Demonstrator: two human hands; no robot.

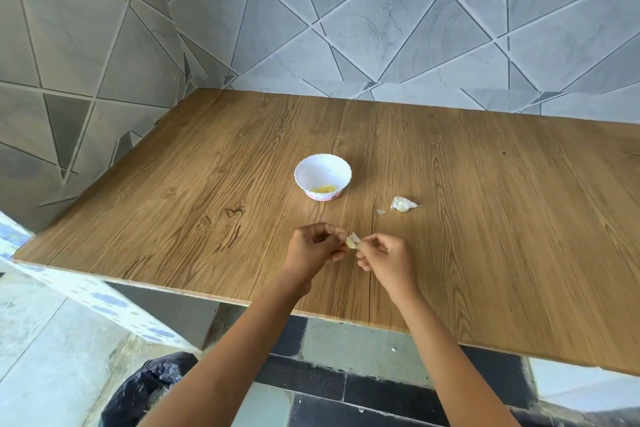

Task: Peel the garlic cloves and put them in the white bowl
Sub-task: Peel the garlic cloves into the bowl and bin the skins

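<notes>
Peeling mid-way: garlic clove [351, 242] pinched in left hand [313, 248] over the table [173, 218], right hand [384, 255] pinching its skin. White bowl [322, 176] already holds peeled cloves; unpeeled garlic piece [402, 204] waits beside it.

Count: 1 white bowl [322, 168] on 1 wooden table [485, 218]. Peeled garlic [323, 188] inside the bowl, number unreadable. Right of bowl: 1 garlic chunk [401, 204], 1 skin scrap [381, 211]. In front of bowl: 1 garlic clove [351, 242], pinched by 2 hands, left hand [313, 248] and right hand [386, 255]. Far front-left of bowl: 1 black bag [149, 388].
</notes>
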